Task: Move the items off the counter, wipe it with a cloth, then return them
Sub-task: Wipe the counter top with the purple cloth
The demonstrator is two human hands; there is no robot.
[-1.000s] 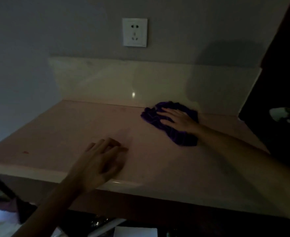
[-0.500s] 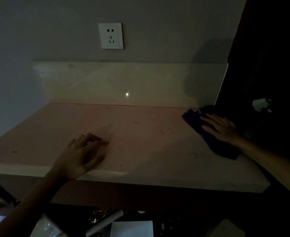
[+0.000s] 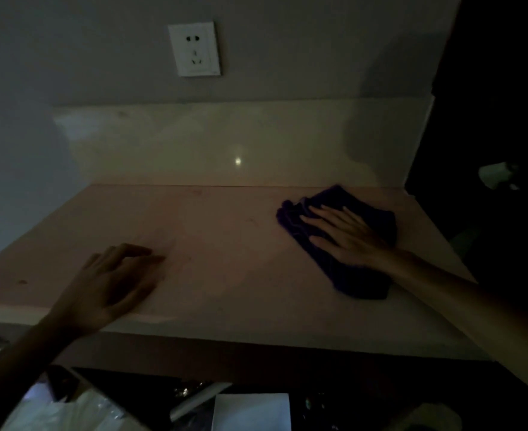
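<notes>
Right hand (image 3: 348,236) flat, fingers spread, on purple cloth (image 3: 362,275); left hand (image 3: 110,284) open on counter (image 3: 225,244)

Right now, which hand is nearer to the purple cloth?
Right. The right hand lies flat on the purple cloth; the left hand rests apart, at the counter's front edge.

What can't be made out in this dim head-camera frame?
- Part of the crumpled purple cloth: covered by the flat right hand.
- Pale object at far right: lost in darkness, unidentifiable.
- Clutter below the pinkish stone counter: cut by the bottom edge, too dark.
</notes>
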